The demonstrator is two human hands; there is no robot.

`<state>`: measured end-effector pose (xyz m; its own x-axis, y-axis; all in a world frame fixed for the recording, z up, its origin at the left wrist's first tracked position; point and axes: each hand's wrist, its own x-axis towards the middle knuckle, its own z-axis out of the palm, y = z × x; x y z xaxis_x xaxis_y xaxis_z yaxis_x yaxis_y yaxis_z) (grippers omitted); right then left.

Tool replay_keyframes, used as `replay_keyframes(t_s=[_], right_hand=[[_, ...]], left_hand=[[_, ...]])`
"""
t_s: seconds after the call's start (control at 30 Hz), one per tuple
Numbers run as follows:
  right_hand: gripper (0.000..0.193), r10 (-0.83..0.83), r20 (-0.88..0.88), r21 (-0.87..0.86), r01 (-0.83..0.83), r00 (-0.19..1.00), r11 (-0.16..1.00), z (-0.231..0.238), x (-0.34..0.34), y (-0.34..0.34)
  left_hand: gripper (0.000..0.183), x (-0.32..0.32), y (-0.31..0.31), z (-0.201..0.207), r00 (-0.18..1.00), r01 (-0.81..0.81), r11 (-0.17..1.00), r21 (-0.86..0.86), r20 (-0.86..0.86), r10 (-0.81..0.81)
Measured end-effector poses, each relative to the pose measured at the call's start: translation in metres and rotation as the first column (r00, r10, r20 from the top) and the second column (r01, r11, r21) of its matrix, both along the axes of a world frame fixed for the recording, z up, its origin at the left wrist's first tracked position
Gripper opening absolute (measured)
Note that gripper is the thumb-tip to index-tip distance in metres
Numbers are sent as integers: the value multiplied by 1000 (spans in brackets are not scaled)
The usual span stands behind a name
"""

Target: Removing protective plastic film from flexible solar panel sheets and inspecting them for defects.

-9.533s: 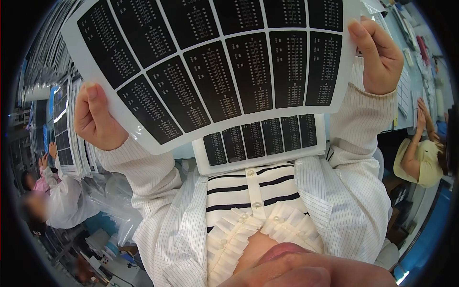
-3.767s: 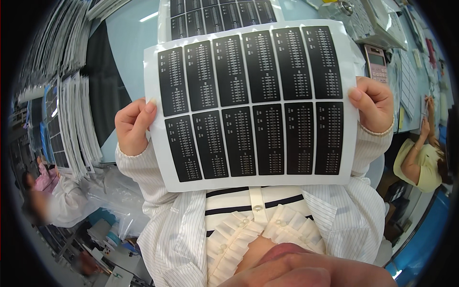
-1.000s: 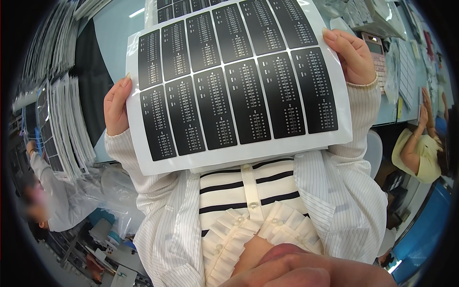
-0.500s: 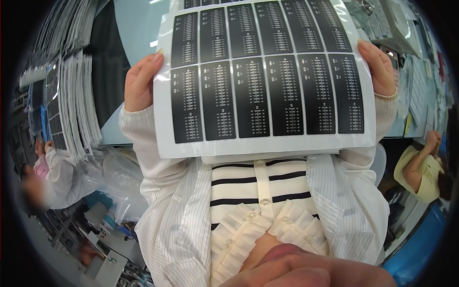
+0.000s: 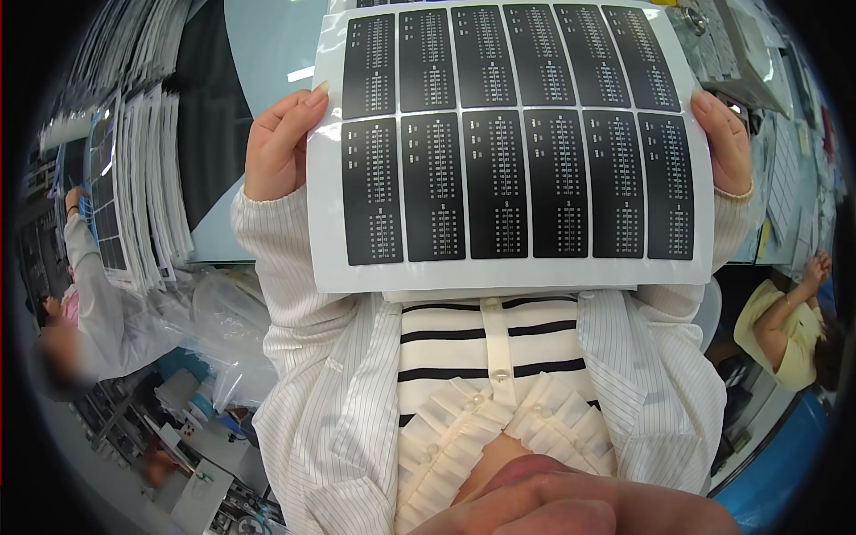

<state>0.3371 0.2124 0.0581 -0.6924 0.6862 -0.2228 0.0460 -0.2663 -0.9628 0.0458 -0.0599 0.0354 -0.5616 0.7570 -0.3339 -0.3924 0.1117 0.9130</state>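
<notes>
A white sheet (image 5: pixel 508 274) printed with rows of black rectangular panels spreads across the upper middle, in front of my chest. Each panel carries columns of small pale marks. My left hand (image 5: pixel 283 147) pinches the sheet's left edge, its thumb over the front face. At the opposite edge, my right hand (image 5: pixel 724 147) grips the sheet in the same way, with its fingers partly behind it. Below the lower edge of the sheet shows another pale edge, whose kind I cannot make out.
Stacks of sheets (image 5: pixel 147 192) stand at the left beside a dark surface (image 5: pixel 209 116) on the pale blue table (image 5: pixel 267 40). Clear plastic bags (image 5: pixel 227 334) hang below them. One person in white (image 5: pixel 94 294) is at the far left, another in yellow (image 5: pixel 776 334) at the right.
Both hands have shifted slightly right with the sheet, and its top edge has come lower into view. The person at the left has stretched an arm up toward the stacks.
</notes>
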Motion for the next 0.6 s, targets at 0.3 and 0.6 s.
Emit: replay_keyframes(t_s=[0.3,0.6], right_hand=[[21,10,-23,-10,-11,1000,1000,1,8,-1],[27,-2,-23,-33,1,1000,999,4,6,-1]], left_hand=[[21,1,-4,1,1000,29,999,38,2,-29],[21,7,3,9,1000,-6,1000,6,18,6]])
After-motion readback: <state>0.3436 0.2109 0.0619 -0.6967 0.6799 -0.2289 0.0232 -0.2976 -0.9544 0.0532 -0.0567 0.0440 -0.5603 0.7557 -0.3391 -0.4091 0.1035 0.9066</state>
